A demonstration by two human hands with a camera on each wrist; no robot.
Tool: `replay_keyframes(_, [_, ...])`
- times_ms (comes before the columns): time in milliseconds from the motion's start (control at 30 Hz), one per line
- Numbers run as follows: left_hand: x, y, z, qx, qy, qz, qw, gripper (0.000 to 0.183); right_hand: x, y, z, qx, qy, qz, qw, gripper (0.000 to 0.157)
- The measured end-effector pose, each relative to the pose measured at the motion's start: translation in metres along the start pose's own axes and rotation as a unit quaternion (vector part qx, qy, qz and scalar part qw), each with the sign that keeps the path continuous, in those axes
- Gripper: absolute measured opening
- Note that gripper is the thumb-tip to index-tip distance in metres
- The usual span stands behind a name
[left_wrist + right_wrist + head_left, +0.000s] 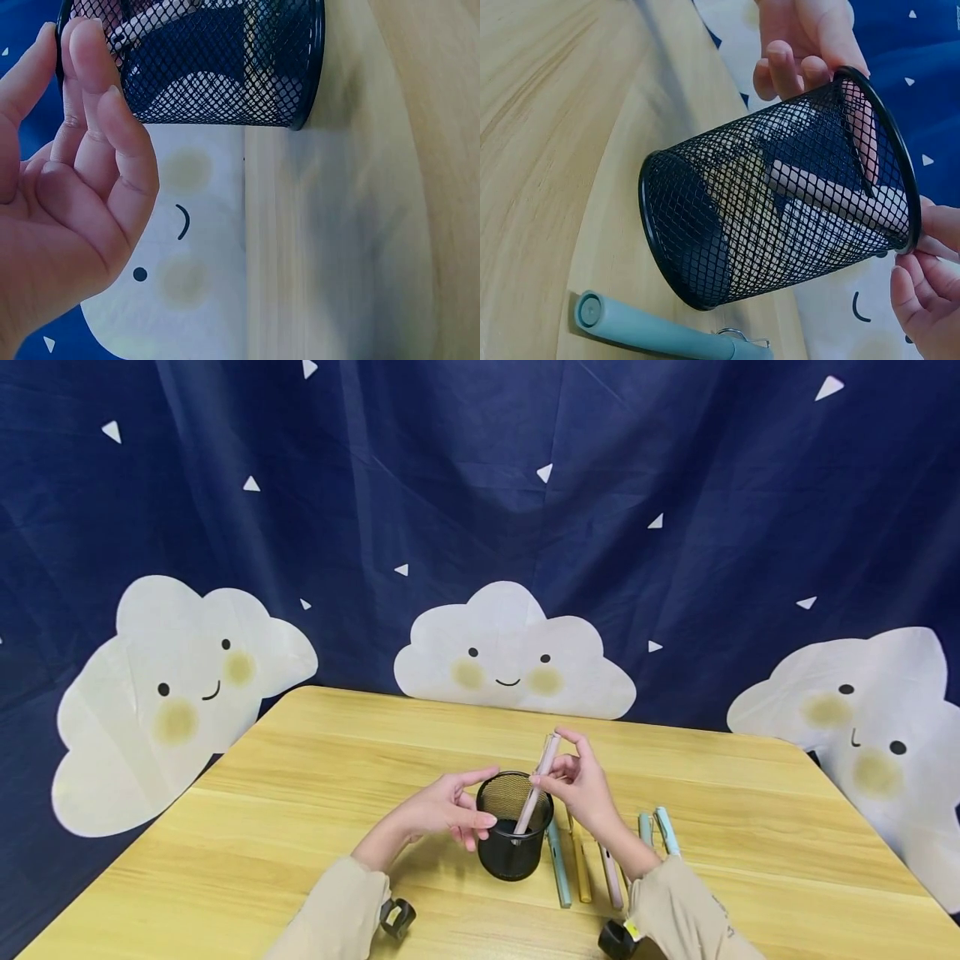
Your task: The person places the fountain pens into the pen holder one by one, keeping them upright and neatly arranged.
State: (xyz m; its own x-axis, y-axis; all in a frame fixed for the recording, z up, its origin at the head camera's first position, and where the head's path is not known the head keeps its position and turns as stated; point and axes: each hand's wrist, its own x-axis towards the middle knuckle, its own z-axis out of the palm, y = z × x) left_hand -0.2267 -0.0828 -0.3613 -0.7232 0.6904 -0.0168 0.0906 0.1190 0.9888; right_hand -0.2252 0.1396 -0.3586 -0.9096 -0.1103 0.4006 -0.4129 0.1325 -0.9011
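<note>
A black mesh pen holder (510, 857) stands upright on the table. My left hand (450, 808) holds its rim from the left, thumb and forefinger spread around the edge; the left wrist view shows that hand (82, 165) with its other fingers bent against the mesh. In my right hand (583, 783) a pale pink pen (537, 789) is pinched near its upper part. The pen slants down into the holder, and through the mesh in the right wrist view its lower end (802, 184) shows inside, above the base.
Right of the holder lie a teal pen (558, 867), a yellow pen (581, 864) and a pink pen (611, 878) on the wooden table (360, 760). Two light blue-green pens, one of them a pale blue pen (666, 831), lie beyond the right forearm. A dark blue curtain (465, 485) hangs behind.
</note>
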Motion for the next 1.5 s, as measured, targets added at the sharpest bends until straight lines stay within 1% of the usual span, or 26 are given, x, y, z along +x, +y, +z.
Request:
replay_keyframes(67, [-0.0001,-0.0005,-0.0001,-0.001,0.0,0.0,1.0,0.073,-0.0004,0.0009,0.0005,-0.01,-0.001,-0.007,1.0,0.066])
replay_keyframes(233, [-0.0004,-0.0001,-0.0001,-0.002,0.001,-0.001,1.0,0.072,-0.0034,0.0006,0.0024,-0.049,0.002,-0.019,0.999,0.052])
replay_keyframes(300, [-0.0001,0.0002,-0.0001,-0.001,0.001,-0.002,1.0,0.072,-0.0048,0.0001,0.0028,-0.056,0.003,-0.019,0.998,0.047])
replay_keyframes(400, [0.0005,0.0003,-0.0002,-0.001,0.002,-0.005,1.0,0.072,-0.0054,0.0006,0.0032,-0.056,0.003,-0.018,0.998,0.045])
replay_keyframes(533, [0.0011,-0.0001,-0.0013,-0.001,0.0,-0.003,1.0,0.071,-0.0046,0.0011,0.0042,-0.062,0.004,-0.027,0.998,0.041])
replay_keyframes(633, [0.0008,-0.0003,-0.0028,-0.001,-0.006,0.0,1.0,0.064,-0.0044,0.0003,0.0053,-0.069,0.007,-0.031,0.997,0.037])
replay_keyframes(767, [0.0003,-0.0014,-0.0047,-0.005,-0.008,0.005,0.9999,0.053,-0.0053,0.0011,0.0063,-0.073,0.011,-0.025,0.997,0.036])
replay_keyframes(933, [0.0001,-0.002,-0.0053,-0.013,0.008,0.007,0.9999,0.049,-0.0065,0.0021,0.0075,-0.077,0.017,-0.035,0.996,0.029])
replay_keyframes(1100, [-0.0004,-0.0018,-0.0056,-0.018,0.044,-0.005,0.9989,0.046,-0.0063,0.0033,0.0081,-0.081,0.018,-0.031,0.996,0.022])
replay_keyframes(1200, [-0.0005,-0.0006,-0.0055,-0.02,0.059,-0.011,0.998,0.045,-0.0061,0.0042,0.0072,-0.08,0.015,-0.028,0.996,0.021])
replay_keyframes(1367, [-0.0001,0.0031,-0.0053,0.001,0.081,-0.012,0.9966,0.043,-0.0068,0.0032,0.0057,-0.088,0.014,-0.021,0.996,0.021])
replay_keyframes(1500, [0.0007,0.0062,-0.0052,0.015,0.1,-0.017,0.9947,0.04,-0.008,0.0034,0.0038,-0.094,0.016,-0.013,0.995,0.018])
